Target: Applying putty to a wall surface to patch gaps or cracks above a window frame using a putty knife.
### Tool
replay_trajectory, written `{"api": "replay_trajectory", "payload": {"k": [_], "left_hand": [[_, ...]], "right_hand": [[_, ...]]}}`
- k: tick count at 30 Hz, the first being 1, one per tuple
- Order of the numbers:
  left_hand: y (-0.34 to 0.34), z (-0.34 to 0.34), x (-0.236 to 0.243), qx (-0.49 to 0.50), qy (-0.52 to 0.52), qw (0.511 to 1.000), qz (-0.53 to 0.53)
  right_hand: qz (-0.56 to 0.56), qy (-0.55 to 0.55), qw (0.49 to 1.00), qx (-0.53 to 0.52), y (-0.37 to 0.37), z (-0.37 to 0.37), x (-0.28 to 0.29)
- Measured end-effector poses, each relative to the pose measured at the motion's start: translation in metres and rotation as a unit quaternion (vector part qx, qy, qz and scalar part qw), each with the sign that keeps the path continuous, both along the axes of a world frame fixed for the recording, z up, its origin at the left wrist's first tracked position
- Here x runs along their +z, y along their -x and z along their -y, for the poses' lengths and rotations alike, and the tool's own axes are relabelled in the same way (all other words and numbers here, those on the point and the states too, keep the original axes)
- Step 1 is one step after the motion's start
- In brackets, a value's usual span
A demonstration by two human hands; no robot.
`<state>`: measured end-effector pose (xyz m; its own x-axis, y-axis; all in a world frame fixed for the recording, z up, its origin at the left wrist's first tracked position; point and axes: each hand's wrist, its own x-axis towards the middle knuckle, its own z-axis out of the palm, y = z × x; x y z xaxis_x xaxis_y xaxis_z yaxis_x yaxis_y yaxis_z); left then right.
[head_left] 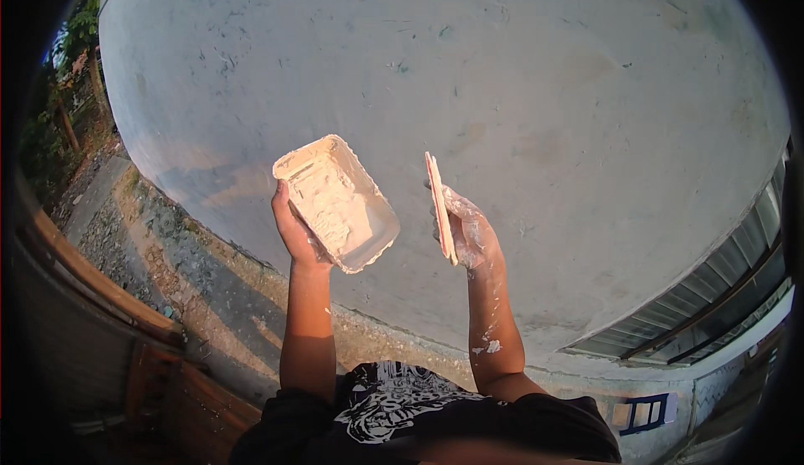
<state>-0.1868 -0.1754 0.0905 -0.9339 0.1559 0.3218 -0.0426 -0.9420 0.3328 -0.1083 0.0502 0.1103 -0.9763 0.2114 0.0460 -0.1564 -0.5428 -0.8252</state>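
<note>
My left hand (pixel 295 232) is closed on the side of a rectangular plastic tub (pixel 378 205), thumb along its edge. Pale, creamy putty (pixel 328 204) coats the inside and is smeared over the rim; the tub tilts so that its open top faces me. To the right, my right hand (pixel 476 232) grips a flat spreader (pixel 440 214), seen nearly edge-on, with a reddish stripe and putty along its edge. White smears cover that hand and dot the forearm. Both hands are held apart before a grey wall (pixel 536 88).
The wall surface carries dark scuffs and patches. Stony ground (pixel 193 272) runs along its foot at left, beside wooden boards (pixel 92 276). Trees (pixel 79 71) stand at far left. A slatted metal panel (pixel 720 264) is at right, with a dark blue ladder-like frame (pixel 645 413) below it.
</note>
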Motion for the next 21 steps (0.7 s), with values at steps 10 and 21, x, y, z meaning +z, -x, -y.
{"api": "replay_trajectory", "payload": {"k": [10, 21], "left_hand": [[0.020, -0.010, -0.058, 0.011, 0.086, 0.996, -0.015], [0.007, -0.041, -0.114, 0.028, 0.152, 0.985, -0.077]], "right_hand": [[0.120, -0.056, 0.989, 0.067, -0.007, 0.045, -0.055], [0.090, -0.061, 0.994, -0.028, -0.005, 0.032, -0.099]]}}
